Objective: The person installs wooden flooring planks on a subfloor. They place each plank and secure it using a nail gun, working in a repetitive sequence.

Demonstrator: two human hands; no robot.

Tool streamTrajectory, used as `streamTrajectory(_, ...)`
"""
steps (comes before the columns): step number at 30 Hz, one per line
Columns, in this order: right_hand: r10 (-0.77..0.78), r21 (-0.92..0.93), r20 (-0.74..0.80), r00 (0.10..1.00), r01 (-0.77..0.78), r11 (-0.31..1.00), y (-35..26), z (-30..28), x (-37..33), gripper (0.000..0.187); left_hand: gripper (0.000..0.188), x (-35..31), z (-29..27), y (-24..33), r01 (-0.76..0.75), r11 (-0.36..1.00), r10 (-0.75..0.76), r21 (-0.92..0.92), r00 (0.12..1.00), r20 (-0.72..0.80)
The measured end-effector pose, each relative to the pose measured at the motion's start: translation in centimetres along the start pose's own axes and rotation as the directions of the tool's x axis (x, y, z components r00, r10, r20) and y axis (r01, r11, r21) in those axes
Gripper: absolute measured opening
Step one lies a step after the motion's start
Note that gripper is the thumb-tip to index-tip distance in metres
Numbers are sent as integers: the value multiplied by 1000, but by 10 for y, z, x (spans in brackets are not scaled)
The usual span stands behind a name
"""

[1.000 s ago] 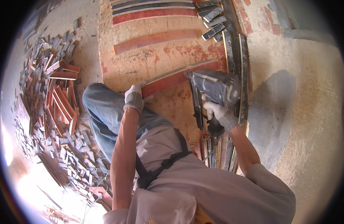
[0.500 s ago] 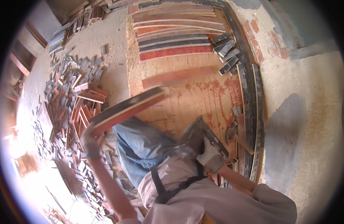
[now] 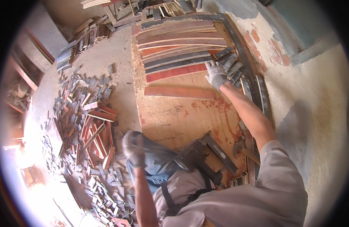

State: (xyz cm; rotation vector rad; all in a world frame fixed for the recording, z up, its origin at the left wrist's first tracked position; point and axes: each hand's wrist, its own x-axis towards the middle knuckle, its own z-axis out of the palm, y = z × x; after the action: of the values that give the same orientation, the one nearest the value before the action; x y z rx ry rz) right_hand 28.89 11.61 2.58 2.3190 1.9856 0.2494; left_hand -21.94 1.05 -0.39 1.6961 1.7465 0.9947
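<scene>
My right hand (image 3: 216, 75), in a grey glove, reaches forward with its fingers apart. It lies over the right end of a red wooden strip (image 3: 174, 72), beside several short dark blocks (image 3: 232, 64). My left hand (image 3: 134, 148), also gloved, is smeared by motion above my bent knee; no board shows in it, and its fingers cannot be made out. A black nail gun (image 3: 199, 153) rests by my lap, untouched by either hand. Between the knee and the far strips, a loose reddish-brown strip (image 3: 179, 93) lies on the wooden panel (image 3: 163, 121).
A heap of wood offcuts (image 3: 100, 132) spreads over the floor at left. Several long strips (image 3: 182, 36) lie across the panel's far part. Dark edge boards (image 3: 262, 98) run along the right, near the wall. A hammer (image 3: 250, 154) lies by them.
My right hand has let go of the nail gun and moved forward to the strips. The dark-and-red board has left my left hand, which has come right, over the knee.
</scene>
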Motion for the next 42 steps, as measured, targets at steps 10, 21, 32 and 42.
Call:
streamTrajectory(10,110,47,151,982,-118,992,7,33,84,54,27,-17,57,44,-172,955,124,241,971,204)
streamTrajectory(21,-3,39,93,996,0,999,5,13,62,64,32,-18,54,43,-183,947,117,262,961,250)
streamTrajectory(32,-31,47,248,968,20,999,1,-16,58,85,33,-20,47,43,-206,959,164,197,964,208)
streamTrajectory(42,-106,507,-58,993,120,853,-22,-48,-114,84,56,-13,48,42,25,996,-11,-86,987,161)
